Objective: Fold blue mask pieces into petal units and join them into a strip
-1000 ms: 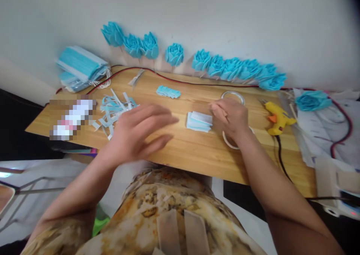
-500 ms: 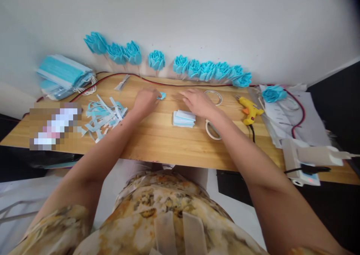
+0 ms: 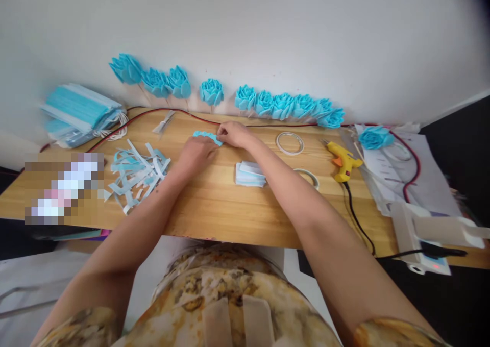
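Both hands meet at the far middle of the wooden table (image 3: 229,209). My left hand (image 3: 198,150) rests with curled fingers on a small pile of folded blue pieces (image 3: 204,134). My right hand (image 3: 234,133) pinches the right end of that same pile. Just right of my right forearm lies a stack of cut blue-and-white rectangles (image 3: 249,174). A row of blue fabric roses (image 3: 283,105) leans on the wall behind.
Cut blue strips (image 3: 136,173) lie at the left, a stack of blue face masks (image 3: 78,112) at the far left. Two tape rings (image 3: 290,143), a yellow glue gun (image 3: 343,159) with its black cord, a red wire along the wall, and a white power strip (image 3: 429,240) at the right.
Both hands reached away from the near table to the blue folded pieces at the back. The right hand left the tape ring and joined the left at the pile.
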`<state>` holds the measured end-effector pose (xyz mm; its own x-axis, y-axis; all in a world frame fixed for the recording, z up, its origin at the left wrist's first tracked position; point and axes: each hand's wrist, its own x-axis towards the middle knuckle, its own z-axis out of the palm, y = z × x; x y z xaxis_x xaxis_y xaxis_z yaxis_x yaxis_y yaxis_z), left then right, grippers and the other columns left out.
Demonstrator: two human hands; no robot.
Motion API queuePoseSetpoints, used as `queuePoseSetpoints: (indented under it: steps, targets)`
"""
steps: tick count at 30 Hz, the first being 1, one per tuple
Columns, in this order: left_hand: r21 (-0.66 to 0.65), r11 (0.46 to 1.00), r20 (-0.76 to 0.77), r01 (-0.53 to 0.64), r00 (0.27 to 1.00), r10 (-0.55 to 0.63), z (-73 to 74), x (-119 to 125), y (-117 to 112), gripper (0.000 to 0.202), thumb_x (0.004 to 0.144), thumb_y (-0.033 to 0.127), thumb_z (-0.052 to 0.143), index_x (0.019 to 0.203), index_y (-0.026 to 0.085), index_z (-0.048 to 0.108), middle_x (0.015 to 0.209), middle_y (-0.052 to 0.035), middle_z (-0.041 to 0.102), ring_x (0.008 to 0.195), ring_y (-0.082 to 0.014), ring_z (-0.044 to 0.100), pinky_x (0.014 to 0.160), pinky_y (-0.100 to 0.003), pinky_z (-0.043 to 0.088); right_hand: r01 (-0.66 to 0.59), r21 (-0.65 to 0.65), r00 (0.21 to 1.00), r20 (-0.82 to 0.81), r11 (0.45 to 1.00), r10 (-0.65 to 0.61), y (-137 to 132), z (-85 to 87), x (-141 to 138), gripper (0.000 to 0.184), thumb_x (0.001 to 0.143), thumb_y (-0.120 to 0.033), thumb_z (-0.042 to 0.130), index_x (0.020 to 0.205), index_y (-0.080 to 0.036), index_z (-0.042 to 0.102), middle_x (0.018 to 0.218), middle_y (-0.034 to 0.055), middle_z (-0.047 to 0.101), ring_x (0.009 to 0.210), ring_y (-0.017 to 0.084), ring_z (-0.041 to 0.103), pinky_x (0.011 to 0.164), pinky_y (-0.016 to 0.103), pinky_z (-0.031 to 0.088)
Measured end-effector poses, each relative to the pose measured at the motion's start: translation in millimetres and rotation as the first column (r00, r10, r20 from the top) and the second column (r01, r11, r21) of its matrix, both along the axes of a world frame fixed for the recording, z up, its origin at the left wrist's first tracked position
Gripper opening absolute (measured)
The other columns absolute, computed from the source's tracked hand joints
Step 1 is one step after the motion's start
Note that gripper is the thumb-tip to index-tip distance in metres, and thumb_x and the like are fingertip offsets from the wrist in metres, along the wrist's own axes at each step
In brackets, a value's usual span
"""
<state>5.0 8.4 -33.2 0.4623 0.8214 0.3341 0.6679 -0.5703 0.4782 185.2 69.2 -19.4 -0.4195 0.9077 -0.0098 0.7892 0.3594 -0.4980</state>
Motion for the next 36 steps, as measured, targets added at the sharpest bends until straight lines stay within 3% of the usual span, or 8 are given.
queuePoseSetpoints:
  steps: [2, 5, 7, 9, 13, 20, 27, 36]
  targets:
    - [-0.041, 0.99, 0.219, -0.136, 0.965, 0.142, 6.5, -5, 0, 0.017, 0.082, 0.027, 0.058, 0.078, 0.019, 0.072, 0.087, -0.007, 0.07, 0.088, -0.0226, 0.061, 0.085, -0.034, 0.045, 0.004, -0.011, 0.996, -0.088, 1.0, -0.005, 0, -0.5, 2, 0.012, 0.081, -0.025, 0.065, 0.086, -0.017, 0.071, 0.092, 0.0052, 0.074, 0.084, 0.019, 0.063, 0.073, 0.028, 0.042]
    - [-0.307, 0.921, 0.59, -0.241, 0.711, 0.383, 19.5, -8, -3, 0.024, 0.083, 0.038, 0.06, 0.072, 0.018, 0.066, 0.071, -0.0029, 0.062, 0.066, -0.015, 0.055, 0.063, -0.026, 0.042, 0.011, 0.0, 0.937, -0.349, 1.0, -0.01, -8, 7.9, 11, 0.011, 0.079, -0.027, 0.066, 0.08, -0.016, 0.066, 0.086, 0.0039, 0.071, 0.08, 0.017, 0.062, 0.073, 0.028, 0.043]
    - [-0.507, 0.855, 0.688, -0.107, 0.547, 0.476, 27.0, -5, -8, 0.031, 0.082, 0.045, 0.06, 0.069, 0.017, 0.061, 0.067, -0.0015, 0.057, 0.057, -0.0115, 0.051, 0.053, -0.023, 0.039, 0.035, 0.005, 0.855, -0.518, 0.999, -0.027, -17, 18.3, 18, 0.015, 0.077, -0.031, 0.067, 0.079, -0.017, 0.063, 0.084, 0.0032, 0.07, 0.078, 0.016, 0.061, 0.073, 0.028, 0.045]
    - [-0.628, 0.775, 0.696, 0.068, 0.494, 0.521, 32.0, 1, -14, 0.034, 0.079, 0.05, 0.064, 0.074, 0.017, 0.057, 0.069, -0.0012, 0.058, 0.055, -0.0109, 0.051, 0.049, -0.022, 0.039, 0.045, 0.003, 0.782, -0.622, 0.999, -0.034, -27, 28.2, 22, 0.018, 0.075, -0.034, 0.067, 0.081, -0.018, 0.062, 0.084, 0.0027, 0.07, 0.076, 0.016, 0.062, 0.074, 0.029, 0.046]
    - [-0.686, 0.673, 0.7, 0.276, 0.503, 0.507, 34.5, 13, -21, 0.041, 0.067, 0.048, 0.079, 0.084, 0.018, 0.056, 0.078, -0.0005, 0.061, 0.058, -0.0114, 0.056, 0.049, -0.023, 0.043, 0.039, -0.027, 0.731, -0.68, 0.999, -0.046, -41, 34.1, 19, 0.021, 0.072, -0.037, 0.069, 0.081, -0.019, 0.061, 0.082, 0.0017, 0.069, 0.075, 0.016, 0.061, 0.072, 0.03, 0.047]
    - [-0.651, 0.753, 0.654, 0.091, 0.57, 0.497, 24.7, 11, -15, 0.024, 0.066, 0.033, 0.075, 0.062, 0.014, 0.062, 0.054, -0.0007, 0.055, 0.049, -0.0091, 0.048, 0.049, -0.023, 0.037, 0.032, -0.059, 0.718, -0.693, 0.998, -0.064, -46, 23.6, 12, 0.023, 0.073, -0.037, 0.072, 0.084, -0.019, 0.064, 0.077, 0.0009, 0.068, 0.071, 0.015, 0.06, 0.068, 0.029, 0.047]
    - [-0.655, 0.729, 0.714, 0.2, 0.478, 0.511, 23.1, 12, -15, 0.027, 0.066, 0.033, 0.076, 0.058, 0.014, 0.059, 0.055, -0.0005, 0.055, 0.049, -0.0081, 0.047, 0.049, -0.022, 0.035, 0.03, -0.124, 0.644, -0.757, 0.992, -0.114, -49, 29.5, 17, 0.036, 0.086, -0.053, 0.061, 0.099, -0.02, 0.068, 0.098, 0.004, 0.072, 0.091, 0.018, 0.066, 0.08, 0.031, 0.054]
    - [-0.682, 0.668, 0.71, 0.298, 0.485, 0.51, 23.8, 14, -18, 0.028, 0.065, 0.031, 0.079, 0.057, 0.014, 0.059, 0.058, -0.001, 0.055, 0.051, -0.0081, 0.047, 0.048, -0.022, 0.034, -0.006, -0.08, 0.665, -0.745, 0.997, -0.056, -49, 21.6, 15, 0.042, 0.079, -0.03, 0.065, 0.119, -0.02, 0.063, 0.092, 0.0025, 0.075, 0.081, 0.018, 0.068, 0.081, 0.034, 0.054]
